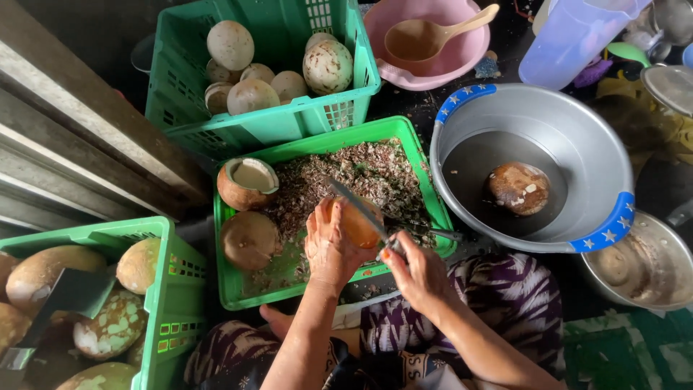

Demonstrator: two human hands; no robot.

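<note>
Now, reading it all off the shavings basket — the shallow green one in front of my knees:

Work in hand: I am paring a small orange-brown coconut over the basket, and brown husk scraps are lying thick across its floor.

Done, as far as I can judge: one pared coconut is sitting in water in the grey basin just right of the basket.

Left: two brown coconuts — one with its top cut open, one whole — are waiting in the basket's left half; more are lying in the green crate behind it and the crate to its left. I am judging the job far from finished.

Left hand: my left hand is curling round the coconut, gripping it above the basket's near edge.

Right hand: my right hand is clenching the handle of a knife, whose blade is lying across the coconut.

Behind the basin: a pink bowl with a ladle is standing.
</note>
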